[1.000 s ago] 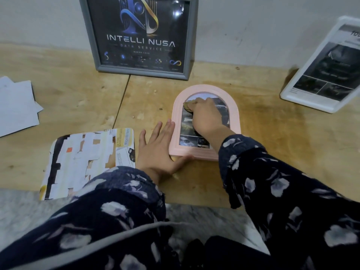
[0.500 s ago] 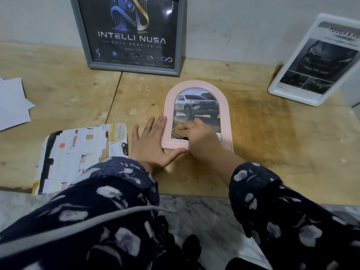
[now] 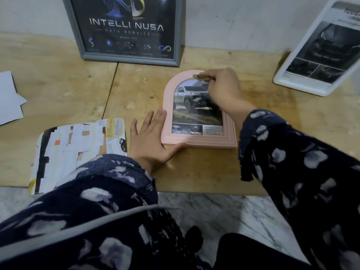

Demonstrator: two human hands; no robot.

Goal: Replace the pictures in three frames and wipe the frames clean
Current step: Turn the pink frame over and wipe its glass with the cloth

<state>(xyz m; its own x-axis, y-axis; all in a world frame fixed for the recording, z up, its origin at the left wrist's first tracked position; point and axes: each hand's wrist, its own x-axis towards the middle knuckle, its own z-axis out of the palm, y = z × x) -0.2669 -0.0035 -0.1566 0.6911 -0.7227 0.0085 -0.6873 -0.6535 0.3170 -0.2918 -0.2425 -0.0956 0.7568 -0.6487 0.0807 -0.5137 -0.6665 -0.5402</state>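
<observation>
A pink arched frame [image 3: 198,141] lies flat on the wooden table, holding a picture of a pickup truck [image 3: 191,98]. My left hand [image 3: 150,141] lies flat on the table, fingers straight, thumb and palm against the frame's lower left corner. My right hand [image 3: 224,88] is over the frame's top right and grips a small folded olive-brown cloth [image 3: 202,77], which touches the top of the arch. A grey frame with a dark "INTELLI NUSA" poster [image 3: 126,30] leans on the wall behind. A white frame with a car picture [image 3: 319,53] leans at the far right.
A cut-up magazine page [image 3: 74,151] lies left of my left hand. White paper sheets [image 3: 9,98] sit at the left edge. The wooden table [image 3: 292,143] ends at its front edge above a marble floor [image 3: 224,213].
My right hand with the cloth moved from the frame's lower left up to the top of the arch. My left hand has stayed at the lower left corner.
</observation>
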